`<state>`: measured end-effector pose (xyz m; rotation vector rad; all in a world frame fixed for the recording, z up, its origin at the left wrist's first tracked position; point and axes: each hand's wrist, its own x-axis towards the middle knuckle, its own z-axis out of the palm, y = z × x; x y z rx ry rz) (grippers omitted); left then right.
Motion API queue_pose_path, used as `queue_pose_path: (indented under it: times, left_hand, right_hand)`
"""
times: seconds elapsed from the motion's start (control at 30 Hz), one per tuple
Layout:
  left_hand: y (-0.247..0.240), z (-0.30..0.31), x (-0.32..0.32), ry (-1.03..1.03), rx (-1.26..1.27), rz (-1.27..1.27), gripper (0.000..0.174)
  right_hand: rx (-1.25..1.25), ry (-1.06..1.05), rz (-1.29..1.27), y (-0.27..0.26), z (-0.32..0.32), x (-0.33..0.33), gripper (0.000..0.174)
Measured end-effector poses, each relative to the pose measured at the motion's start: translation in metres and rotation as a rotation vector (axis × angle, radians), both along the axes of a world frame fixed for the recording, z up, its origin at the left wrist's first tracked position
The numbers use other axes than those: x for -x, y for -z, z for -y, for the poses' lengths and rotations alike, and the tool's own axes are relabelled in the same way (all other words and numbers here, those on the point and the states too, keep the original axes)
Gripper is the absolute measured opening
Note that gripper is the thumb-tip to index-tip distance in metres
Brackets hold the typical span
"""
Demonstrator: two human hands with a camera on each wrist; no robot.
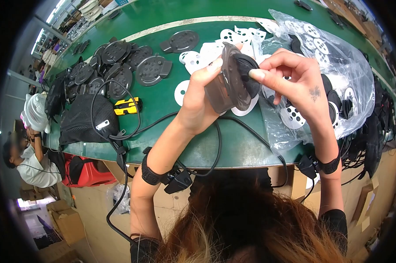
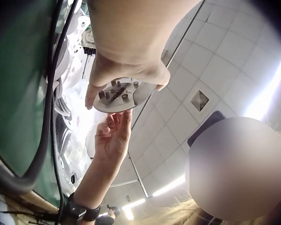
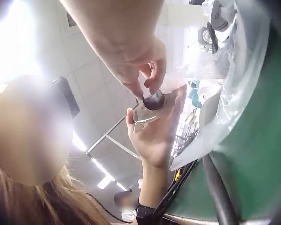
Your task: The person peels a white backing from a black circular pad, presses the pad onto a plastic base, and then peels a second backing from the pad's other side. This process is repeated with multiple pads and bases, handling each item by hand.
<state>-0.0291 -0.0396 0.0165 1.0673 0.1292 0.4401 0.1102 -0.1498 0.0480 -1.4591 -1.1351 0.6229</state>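
Note:
My left hand grips a translucent grey plastic plate, round at one end with a flat tab, raised above the table. In the left wrist view, short pegs stand out from the face of this plate. Against its other side lies a black round pad with curved ridges. The thumb and fingers of my right hand pinch the pad's edge. From the right wrist view, the pad appears as a small dark disc under the right fingertips.
Several dark plates are heaped at the left. White perforated discs lie behind my hands, and a clear plastic bag holds more at the right. Black cables, a mesh pouch and a yellow tool lie nearby.

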Motion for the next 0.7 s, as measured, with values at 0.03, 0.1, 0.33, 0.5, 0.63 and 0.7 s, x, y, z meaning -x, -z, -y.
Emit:
queue_pose_path:
  times: [0.03, 0.1, 0.33, 0.5, 0.63, 0.7]
  left_hand:
    - [0.002, 0.0, 0.0, 0.0, -0.001, -0.001, 0.07]
    - [0.005, -0.001, 0.0, 0.103, 0.265, 0.207, 0.053]
    - [-0.004, 0.005, 0.004, 0.135, 0.082, 0.03, 0.057]
    - [-0.015, -0.005, 0.007, 0.09, -0.041, 0.006, 0.053]
    - [-0.008, -0.006, 0.007, -0.026, -0.145, 0.088, 0.046]
    - [-0.007, -0.012, 0.009, 0.021, -0.117, 0.08, 0.044]
  right_hand:
    - [-0.014, 0.043, 0.033, 0.001, 0.0, 0.003, 0.03]
    - [-0.061, 0.095, 0.257, 0.01, -0.002, 0.006, 0.034]
    - [-0.108, 0.256, 0.78, 0.014, 0.0, 0.011, 0.066]
    - [0.087, 0.013, 0.013, 0.002, -0.001, -0.004, 0.029]
    - [0.192, -0.187, -0.128, -0.01, 0.004, -0.018, 0.027]
    - [0.22, -0.313, -0.235, -0.008, 0.004, -0.02, 0.029]
